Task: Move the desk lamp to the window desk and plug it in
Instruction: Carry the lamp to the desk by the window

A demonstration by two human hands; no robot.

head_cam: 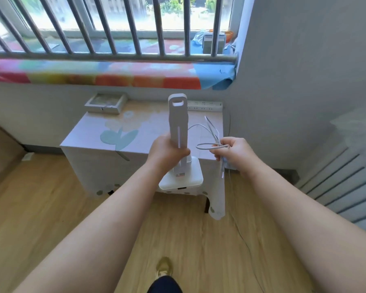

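A white folded desk lamp (179, 119) with a square base (182, 178) hangs in the air in front of the window desk (93, 132). My left hand (167, 152) is wrapped around its stem just above the base. My right hand (232, 151) grips the looped white lamp cord (209, 134), with the plug end dangling below the fist. The desk wears a pale cloth with a flower print. A white power strip (205, 105) lies along the desk's back edge, right of the lamp's head.
A small white box (106, 103) sits at the desk's back left. Above is a windowsill with a colourful cover (114, 75) and metal bars. A white radiator (347, 182) lines the right wall. Wooden floor lies below, with my foot (164, 267) on it.
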